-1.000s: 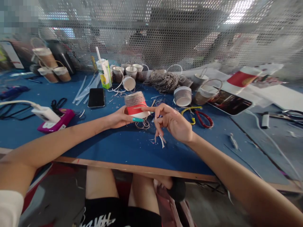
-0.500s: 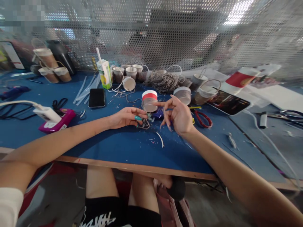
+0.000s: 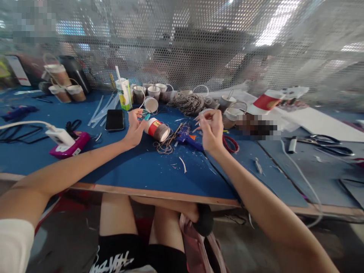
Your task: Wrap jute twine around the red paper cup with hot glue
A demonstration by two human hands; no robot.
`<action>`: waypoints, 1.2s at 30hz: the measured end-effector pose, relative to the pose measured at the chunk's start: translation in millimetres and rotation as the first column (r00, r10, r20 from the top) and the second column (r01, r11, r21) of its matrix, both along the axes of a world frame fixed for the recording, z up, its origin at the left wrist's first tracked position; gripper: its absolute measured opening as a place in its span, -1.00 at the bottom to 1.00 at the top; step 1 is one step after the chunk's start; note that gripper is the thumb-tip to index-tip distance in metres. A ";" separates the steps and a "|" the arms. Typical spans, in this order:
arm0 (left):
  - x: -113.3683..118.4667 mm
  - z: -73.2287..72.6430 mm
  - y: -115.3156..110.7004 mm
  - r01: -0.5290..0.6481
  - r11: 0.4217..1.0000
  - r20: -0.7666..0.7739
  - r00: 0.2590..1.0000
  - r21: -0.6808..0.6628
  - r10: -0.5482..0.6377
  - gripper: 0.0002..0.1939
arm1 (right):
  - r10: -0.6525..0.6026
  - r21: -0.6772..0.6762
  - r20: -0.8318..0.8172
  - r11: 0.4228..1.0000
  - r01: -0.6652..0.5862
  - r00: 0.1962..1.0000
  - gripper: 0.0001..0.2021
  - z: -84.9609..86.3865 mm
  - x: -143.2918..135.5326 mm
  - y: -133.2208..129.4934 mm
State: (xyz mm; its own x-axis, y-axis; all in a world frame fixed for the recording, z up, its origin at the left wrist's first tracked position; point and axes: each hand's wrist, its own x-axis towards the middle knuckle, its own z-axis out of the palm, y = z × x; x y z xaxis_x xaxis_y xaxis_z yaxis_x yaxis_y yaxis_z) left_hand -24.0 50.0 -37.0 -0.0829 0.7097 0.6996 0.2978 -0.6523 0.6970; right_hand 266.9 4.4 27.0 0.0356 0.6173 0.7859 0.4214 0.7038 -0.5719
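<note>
My left hand (image 3: 135, 127), with teal covers on fingertips, is closed at the white rim of a paper cup (image 3: 157, 129). That cup tilts with its base to the lower right; it has a red band and grey-brown twine wound round its lower part. Loose twine (image 3: 165, 147) lies in loops just below it. My right hand (image 3: 212, 131) hovers with fingers loosely curled and tips apart, nothing visible in them. Beneath and left of it lies a blue glue gun (image 3: 190, 141). A twine-wrapped cup behind the right hand is mostly hidden.
Several twine-wrapped cups (image 3: 154, 92) and a heap of twine (image 3: 189, 104) line the back. A black phone (image 3: 114, 120), a drink carton (image 3: 124, 94) and a magenta power block (image 3: 71, 144) stand left. Red-handled scissors (image 3: 231, 145) and black scissors (image 3: 321, 140) lie right.
My left hand has moved up and left from the loose twine to the red-banded cup, which has shifted left and tipped over. My right hand has curled its fingers, uncovering the glue gun.
</note>
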 end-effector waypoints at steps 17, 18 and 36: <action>12.7 23.6 -23.4 0.412 0.844 0.101 0.910 -0.345 -0.403 -0.50 | 0.040 -0.033 0.310 0.999 -0.031 0.950 -0.66 -0.7 -0.9 -11.5; 14.9 23.3 -26.0 0.450 0.822 0.200 0.893 -0.348 -0.404 -0.53 | 0.079 -0.046 0.328 0.997 -0.068 0.941 -0.67 -1.0 -2.0 -13.1; 32.1 24.8 -48.2 0.813 0.446 0.688 0.567 -0.375 -0.454 -0.43 | 0.352 -0.230 0.295 0.928 -0.291 0.888 -0.47 -14.6 -27.5 -26.8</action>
State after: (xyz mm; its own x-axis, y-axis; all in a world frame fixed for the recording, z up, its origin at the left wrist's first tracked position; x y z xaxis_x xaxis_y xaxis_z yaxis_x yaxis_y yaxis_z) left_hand 8.1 1.7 -12.2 0.4343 0.8939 0.1112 -0.4565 0.1120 0.8827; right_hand 239.4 -22.5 12.5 -0.4272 0.6790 0.5970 0.3724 0.7338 -0.5682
